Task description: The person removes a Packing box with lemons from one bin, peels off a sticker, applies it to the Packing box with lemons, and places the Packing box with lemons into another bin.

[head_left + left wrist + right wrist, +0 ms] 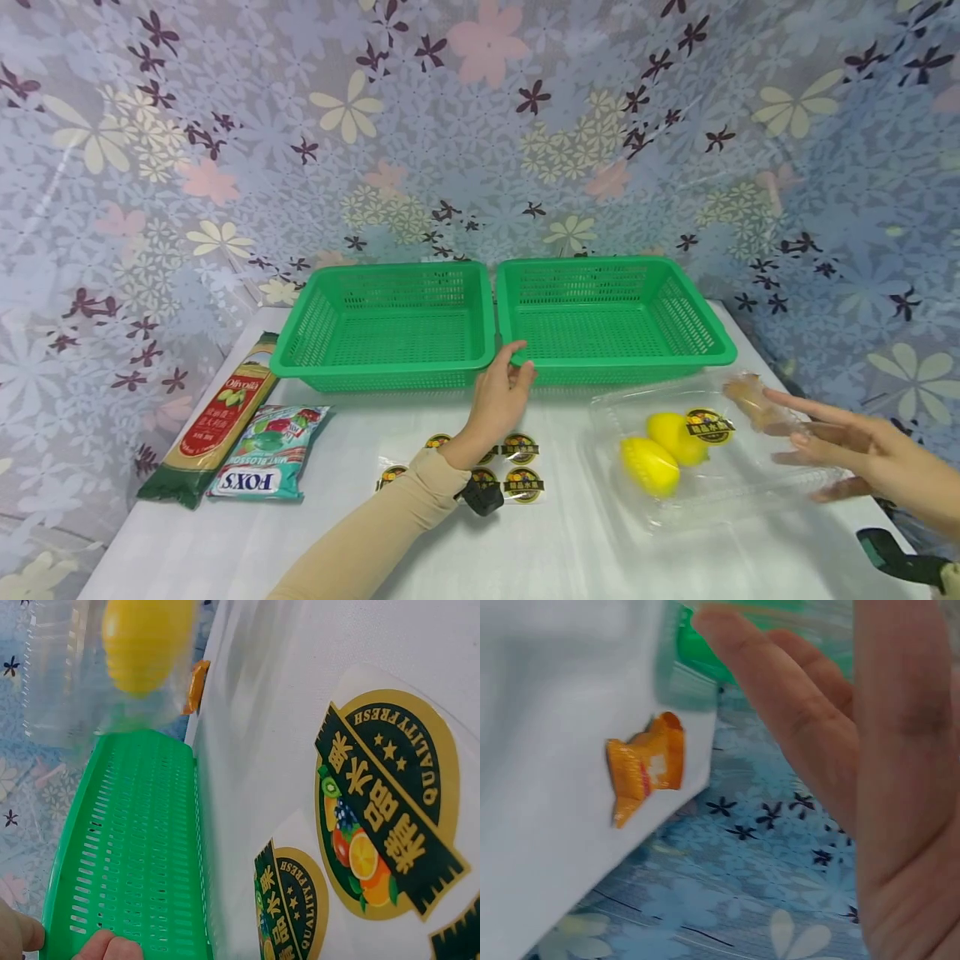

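Note:
My left hand (497, 408) pinches the near left corner of the right green basket (667, 362), thumb and fingers on its rim. Under that wrist lies a sheet of round fruit stickers (522, 485), partly hidden by the sleeve. At the right, my right hand (862, 442) holds a clear plastic box (712, 487) by its right side, tilted above the table; the exact finger contact is blurred. Two yellow lemons (649, 467) are inside, and one round fruit sticker (708, 426) is on the box. An orange-wrapped candy (649, 766) lies on the table near its edge.
The left green basket (375, 369) stands beside the right one at the back. Along the left edge lie a long pasta packet (217, 417) and a teal candy bag (268, 454). Flowered cloth (480, 150) hangs behind the white table (555, 550).

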`<state>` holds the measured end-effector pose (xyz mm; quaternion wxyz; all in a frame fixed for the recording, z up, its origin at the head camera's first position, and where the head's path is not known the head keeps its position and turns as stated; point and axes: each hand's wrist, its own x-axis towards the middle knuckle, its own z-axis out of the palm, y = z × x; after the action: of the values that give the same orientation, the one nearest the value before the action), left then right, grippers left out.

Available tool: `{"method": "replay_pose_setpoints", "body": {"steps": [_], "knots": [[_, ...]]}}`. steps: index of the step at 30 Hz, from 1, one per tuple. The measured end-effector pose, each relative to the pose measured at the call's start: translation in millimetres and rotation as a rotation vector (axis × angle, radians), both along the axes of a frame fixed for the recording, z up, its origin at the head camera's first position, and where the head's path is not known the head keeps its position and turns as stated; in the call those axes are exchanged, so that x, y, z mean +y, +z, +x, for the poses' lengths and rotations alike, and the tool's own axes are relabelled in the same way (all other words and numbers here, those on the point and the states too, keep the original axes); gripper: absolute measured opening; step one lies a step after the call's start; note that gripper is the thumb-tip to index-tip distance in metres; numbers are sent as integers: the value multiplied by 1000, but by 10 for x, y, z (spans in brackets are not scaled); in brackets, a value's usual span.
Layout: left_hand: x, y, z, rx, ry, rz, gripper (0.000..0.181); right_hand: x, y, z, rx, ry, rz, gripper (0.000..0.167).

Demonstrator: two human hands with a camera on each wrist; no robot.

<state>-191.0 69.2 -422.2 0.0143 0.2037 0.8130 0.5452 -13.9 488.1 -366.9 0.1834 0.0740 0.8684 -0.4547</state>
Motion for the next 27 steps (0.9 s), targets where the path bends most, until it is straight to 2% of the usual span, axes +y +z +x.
{"method": "replay_pose_setpoints", "body": {"steps": [3, 6, 12, 15, 19, 27], "knots": [[-2, -2, -1, 0, 0, -5, 46, 26, 75, -14, -21, 0, -25, 76], [-1, -8, -5, 1, 3, -8, 46, 26, 138, -46, -11, -7, -4, 77], [9, -8, -8, -2, 13, -3, 47, -27, 235, -164, 126, -12, 92, 75], [5, -19, -8, 0, 14, -4, 47, -55, 273, -262, 201, -3, 103, 72], [0, -25, -4, -7, 9, -5, 47, -94, 336, -417, 251, -1, 74, 70], [8, -28, -9, -17, 7, 5, 48, -152, 474, -723, 290, -4, 52, 69]]}}
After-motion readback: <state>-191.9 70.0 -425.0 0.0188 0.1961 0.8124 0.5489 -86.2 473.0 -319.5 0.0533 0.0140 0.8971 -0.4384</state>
